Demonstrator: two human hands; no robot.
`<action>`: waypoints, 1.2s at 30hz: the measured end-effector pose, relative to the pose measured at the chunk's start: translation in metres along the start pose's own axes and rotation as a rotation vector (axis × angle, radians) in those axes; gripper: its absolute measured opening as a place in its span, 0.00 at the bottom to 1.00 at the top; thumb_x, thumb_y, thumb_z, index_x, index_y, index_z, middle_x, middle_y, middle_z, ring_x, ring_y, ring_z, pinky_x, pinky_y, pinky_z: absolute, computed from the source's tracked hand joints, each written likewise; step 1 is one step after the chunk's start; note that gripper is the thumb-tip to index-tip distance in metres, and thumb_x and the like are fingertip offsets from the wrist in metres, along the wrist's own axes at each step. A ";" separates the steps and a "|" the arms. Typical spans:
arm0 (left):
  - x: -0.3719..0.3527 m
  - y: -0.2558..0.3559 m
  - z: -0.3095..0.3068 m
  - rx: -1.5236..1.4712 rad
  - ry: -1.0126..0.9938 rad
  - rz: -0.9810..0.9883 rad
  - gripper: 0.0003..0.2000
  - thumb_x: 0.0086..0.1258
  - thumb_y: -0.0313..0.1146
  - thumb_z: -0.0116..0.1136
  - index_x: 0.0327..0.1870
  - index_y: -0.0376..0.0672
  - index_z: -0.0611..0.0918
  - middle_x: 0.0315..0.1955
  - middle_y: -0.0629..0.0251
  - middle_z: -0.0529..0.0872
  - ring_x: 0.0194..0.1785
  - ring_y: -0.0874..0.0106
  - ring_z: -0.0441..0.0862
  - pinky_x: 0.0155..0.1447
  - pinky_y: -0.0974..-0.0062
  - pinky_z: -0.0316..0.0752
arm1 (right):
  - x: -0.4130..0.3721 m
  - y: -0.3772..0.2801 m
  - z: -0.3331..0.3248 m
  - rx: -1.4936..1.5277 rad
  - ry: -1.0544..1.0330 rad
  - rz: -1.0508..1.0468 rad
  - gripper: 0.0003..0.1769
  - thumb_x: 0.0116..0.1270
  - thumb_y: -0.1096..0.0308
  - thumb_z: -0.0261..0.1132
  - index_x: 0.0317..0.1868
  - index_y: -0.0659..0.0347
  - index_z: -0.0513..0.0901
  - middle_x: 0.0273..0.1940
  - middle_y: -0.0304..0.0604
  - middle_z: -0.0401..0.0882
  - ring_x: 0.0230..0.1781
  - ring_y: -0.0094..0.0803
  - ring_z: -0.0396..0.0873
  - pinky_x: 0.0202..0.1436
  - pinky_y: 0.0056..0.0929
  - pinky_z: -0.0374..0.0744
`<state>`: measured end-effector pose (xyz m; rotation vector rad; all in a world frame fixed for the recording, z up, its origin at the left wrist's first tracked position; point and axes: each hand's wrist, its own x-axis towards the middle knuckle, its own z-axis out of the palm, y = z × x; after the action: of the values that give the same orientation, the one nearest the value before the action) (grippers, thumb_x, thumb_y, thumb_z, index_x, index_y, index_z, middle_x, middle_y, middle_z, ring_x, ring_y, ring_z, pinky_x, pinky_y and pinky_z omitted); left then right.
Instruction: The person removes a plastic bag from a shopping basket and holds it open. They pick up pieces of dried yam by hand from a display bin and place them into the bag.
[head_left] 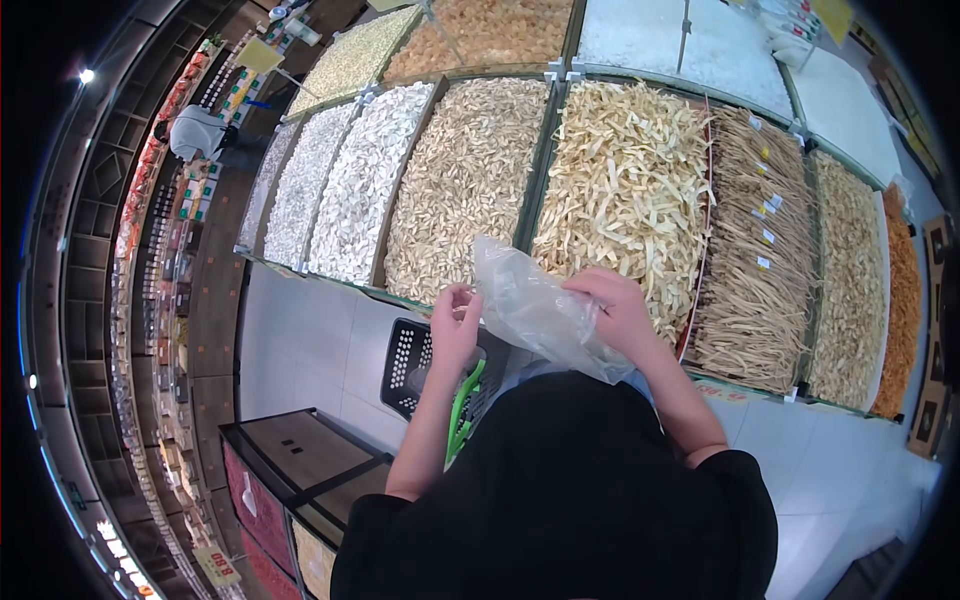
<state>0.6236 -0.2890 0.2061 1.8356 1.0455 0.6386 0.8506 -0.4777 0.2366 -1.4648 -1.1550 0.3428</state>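
A clear plastic bag [535, 305] hangs in front of my body, over the near edge of the bins. My right hand [612, 305] is closed on the bag's right side, thumb and fingers pinching the film. My left hand [457, 318] is beside the bag's left edge with its fingers curled together; what they pinch, if anything, is too small to make out. Below my left forearm is a black shopping basket [402, 375] with a green handle [463, 410]. Just beyond the bag lie a bin of pale dried slices [460, 180] and a bin of yellowish dried strips [625, 170].
Bins of white pieces [365, 175] and bundled brown dried stalks [755, 270] flank these. Further back are orange-brown chunks [480, 35] and a white heap [690, 45]. A dark wooden stand [310, 450] is at lower left. Another person [198, 133] is by the far shelves.
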 end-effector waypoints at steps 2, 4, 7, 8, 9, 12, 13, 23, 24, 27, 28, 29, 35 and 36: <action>0.015 -0.046 -0.002 -0.020 -0.101 -0.071 0.24 0.79 0.38 0.60 0.69 0.34 0.73 0.63 0.52 0.79 0.64 0.66 0.79 0.64 0.69 0.76 | 0.000 -0.001 -0.013 0.043 -0.027 -0.011 0.10 0.65 0.74 0.70 0.47 0.61 0.90 0.44 0.48 0.88 0.45 0.44 0.87 0.50 0.35 0.83; 0.023 -0.079 0.000 -0.148 -0.126 -0.140 0.27 0.82 0.42 0.55 0.74 0.32 0.70 0.70 0.49 0.74 0.73 0.63 0.73 0.74 0.65 0.70 | -0.002 -0.002 -0.023 0.084 -0.065 -0.011 0.10 0.66 0.74 0.70 0.47 0.61 0.90 0.43 0.47 0.89 0.45 0.43 0.87 0.50 0.34 0.83; 0.035 -0.107 0.013 -0.478 -0.254 -0.329 0.29 0.86 0.48 0.45 0.79 0.38 0.65 0.77 0.53 0.68 0.79 0.60 0.65 0.79 0.59 0.63 | 0.002 0.001 -0.035 0.120 -0.095 -0.025 0.10 0.66 0.73 0.71 0.47 0.62 0.90 0.42 0.46 0.89 0.44 0.40 0.87 0.50 0.34 0.83; 0.038 -0.111 0.019 -0.600 -0.296 -0.374 0.28 0.87 0.47 0.44 0.79 0.37 0.65 0.77 0.53 0.69 0.80 0.60 0.65 0.80 0.58 0.62 | 0.003 0.002 -0.038 0.126 -0.092 -0.038 0.10 0.65 0.74 0.71 0.47 0.62 0.91 0.42 0.45 0.89 0.44 0.39 0.87 0.50 0.33 0.83; 0.038 -0.108 0.022 -0.683 -0.363 -0.380 0.27 0.87 0.45 0.45 0.78 0.37 0.66 0.75 0.53 0.71 0.78 0.60 0.67 0.79 0.58 0.64 | 0.003 0.003 -0.040 0.133 -0.091 -0.050 0.10 0.65 0.74 0.72 0.47 0.62 0.91 0.41 0.45 0.89 0.44 0.38 0.87 0.50 0.33 0.83; 0.031 -0.104 0.023 -0.848 -0.476 -0.390 0.22 0.86 0.42 0.46 0.72 0.37 0.72 0.68 0.55 0.79 0.71 0.63 0.75 0.74 0.59 0.71 | 0.002 0.005 -0.043 0.238 -0.095 0.026 0.09 0.66 0.75 0.73 0.46 0.64 0.90 0.42 0.45 0.89 0.42 0.32 0.86 0.48 0.29 0.82; 0.026 -0.106 0.020 -0.849 -0.459 -0.390 0.20 0.86 0.41 0.48 0.68 0.37 0.75 0.64 0.57 0.82 0.66 0.65 0.79 0.70 0.61 0.74 | 0.001 0.007 -0.042 0.253 -0.073 0.063 0.09 0.67 0.74 0.73 0.46 0.64 0.90 0.42 0.44 0.89 0.42 0.30 0.86 0.47 0.28 0.81; 0.010 -0.087 -0.013 -0.802 -0.568 -0.525 0.23 0.88 0.47 0.40 0.66 0.37 0.76 0.62 0.55 0.83 0.66 0.61 0.80 0.70 0.59 0.75 | -0.004 0.028 -0.012 0.363 0.095 0.295 0.08 0.71 0.72 0.72 0.48 0.65 0.89 0.42 0.39 0.89 0.42 0.23 0.84 0.47 0.23 0.81; 0.008 -0.084 -0.009 -0.765 -0.617 -0.542 0.24 0.88 0.48 0.39 0.67 0.37 0.76 0.62 0.54 0.83 0.67 0.60 0.79 0.71 0.59 0.73 | -0.003 0.028 -0.007 0.373 0.075 0.286 0.08 0.71 0.72 0.72 0.48 0.65 0.89 0.43 0.39 0.89 0.42 0.23 0.84 0.47 0.23 0.81; 0.004 -0.094 -0.003 -0.722 -0.547 -0.556 0.19 0.86 0.42 0.49 0.64 0.37 0.79 0.58 0.60 0.85 0.62 0.69 0.81 0.67 0.64 0.75 | 0.000 0.030 -0.003 0.448 0.111 0.341 0.08 0.72 0.72 0.71 0.49 0.65 0.89 0.43 0.39 0.89 0.42 0.23 0.84 0.48 0.23 0.81; 0.002 -0.097 -0.002 -0.671 -0.495 -0.540 0.17 0.85 0.40 0.51 0.64 0.37 0.79 0.56 0.61 0.86 0.60 0.71 0.82 0.66 0.66 0.76 | 0.002 0.029 -0.006 0.418 0.121 0.342 0.08 0.72 0.73 0.70 0.49 0.65 0.89 0.44 0.39 0.89 0.42 0.23 0.84 0.48 0.23 0.81; 0.001 -0.100 -0.003 -0.706 -0.462 -0.535 0.16 0.84 0.39 0.53 0.63 0.37 0.80 0.54 0.63 0.87 0.58 0.72 0.83 0.64 0.67 0.77 | 0.003 0.026 -0.013 0.388 0.128 0.344 0.09 0.73 0.73 0.70 0.50 0.65 0.89 0.44 0.39 0.89 0.43 0.23 0.84 0.48 0.23 0.82; 0.004 -0.115 -0.039 -0.843 -0.263 -0.476 0.08 0.83 0.35 0.55 0.51 0.42 0.81 0.46 0.67 0.88 0.49 0.75 0.85 0.58 0.70 0.80 | 0.004 0.042 -0.034 0.180 0.184 0.264 0.09 0.72 0.74 0.69 0.50 0.66 0.89 0.42 0.38 0.88 0.42 0.23 0.83 0.49 0.24 0.81; 0.003 -0.120 -0.043 -0.865 -0.248 -0.457 0.07 0.84 0.35 0.55 0.51 0.42 0.81 0.46 0.67 0.88 0.49 0.74 0.86 0.58 0.69 0.80 | 0.004 0.044 -0.036 0.167 0.187 0.267 0.09 0.72 0.74 0.69 0.50 0.66 0.89 0.43 0.38 0.88 0.43 0.23 0.83 0.49 0.24 0.81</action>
<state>0.5448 -0.2382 0.1192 0.8583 0.7951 0.4586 0.8993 -0.4879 0.2096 -1.4707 -0.7642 0.4647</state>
